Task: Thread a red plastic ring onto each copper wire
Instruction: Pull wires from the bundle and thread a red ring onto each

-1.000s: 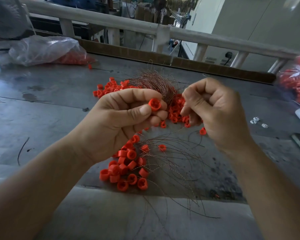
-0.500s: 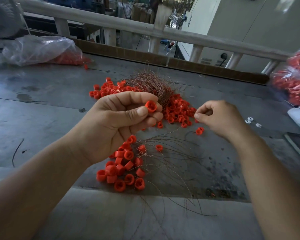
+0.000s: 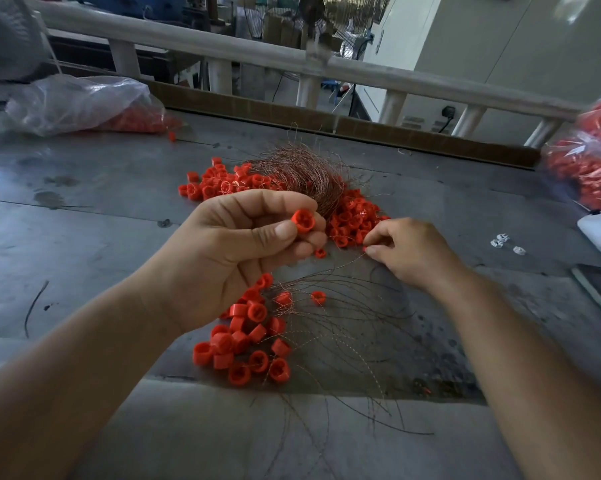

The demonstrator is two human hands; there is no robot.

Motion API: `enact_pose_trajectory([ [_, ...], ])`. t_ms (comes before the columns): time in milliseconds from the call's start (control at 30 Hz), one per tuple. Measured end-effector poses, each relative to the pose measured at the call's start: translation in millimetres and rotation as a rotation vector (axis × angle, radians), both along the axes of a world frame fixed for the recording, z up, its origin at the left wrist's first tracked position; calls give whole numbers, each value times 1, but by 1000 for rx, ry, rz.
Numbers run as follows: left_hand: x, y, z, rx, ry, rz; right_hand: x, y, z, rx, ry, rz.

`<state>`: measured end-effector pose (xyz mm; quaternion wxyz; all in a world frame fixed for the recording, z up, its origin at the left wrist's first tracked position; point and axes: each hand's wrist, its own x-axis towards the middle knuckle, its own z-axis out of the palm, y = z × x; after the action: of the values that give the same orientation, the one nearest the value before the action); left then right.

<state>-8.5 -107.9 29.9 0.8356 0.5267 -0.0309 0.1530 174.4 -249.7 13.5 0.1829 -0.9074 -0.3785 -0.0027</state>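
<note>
Grey metal bench point(image 3: 84, 237) fills most of the view, w/ a pale railing point(image 3: 223, 50) along its far edge, behind the wire tangle point(image 3: 306, 174), a brownish copper bundle lying mid-bench. Clear plastic bag point(image 3: 80, 102) of red parts lies far left of the tangle. A second bag point(image 3: 590, 168) of red parts sits far right of it, at the frame edge. Left hand point(image 3: 236, 251) is raised in front of the tangle, nearer the camera, grip closed: thumb + fingertips pinch one red plastic ring point(image 3: 303, 220), open end facing the camera, off the bench. Right hand point(image 3: 413, 251) is low, right of and nearer than the tangle. Its grip is narrowed to thumb + forefinger pinching the end of a single copper wire point(image 3: 347, 263) that runs down-left over the bench. Three ring heaps: left heap point(image 3: 216, 185) touches the tangle's left side, middle heap point(image 3: 354, 220) lies against its near-right side btwn the two hands, and near heap point(image 3: 247, 337) is well nearer than the tangle, below the left wrist. Loose copper wires point(image 3: 344, 323) fan out beside the near heap, w/ two lone rings among them. A few small white bits point(image 3: 501, 238) lie well right of the tangle.
</note>
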Motion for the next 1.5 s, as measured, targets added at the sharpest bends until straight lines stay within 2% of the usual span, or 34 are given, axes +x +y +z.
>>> enact_pose_trajectory([
  [133, 0, 0, 0, 5, 10, 1, -2, -3, 10, 180, 2, -9],
  [233, -1, -1, 0, 16, 15, 4, -10, -5, 24, 463, 170, 24],
  [300, -1, -2, 0, 26, 19, 4, -20, -4, 29, 573, 240, 78],
  [567, -1, -2, -1, 61, -1, -29, -52, 1, 40, 666, 310, 332],
  [733, 1, 1, -2, 65, 26, 4, -59, 1, 42, 807, 575, 410],
  [900, 2, 1, -2, 63, 65, 44, -59, 4, 38, 838, 838, 409],
  [1033, 3, 1, -1, 53, 75, 81, -60, 6, 36, 845, 927, 425],
  [1367, 3, 1, -4, 99, 100, 102, -63, 7, 33, 779, 896, 432],
  [1500, 3, 3, -3, 110, 103, 102, -67, 9, 33, 742, 797, 414],
])
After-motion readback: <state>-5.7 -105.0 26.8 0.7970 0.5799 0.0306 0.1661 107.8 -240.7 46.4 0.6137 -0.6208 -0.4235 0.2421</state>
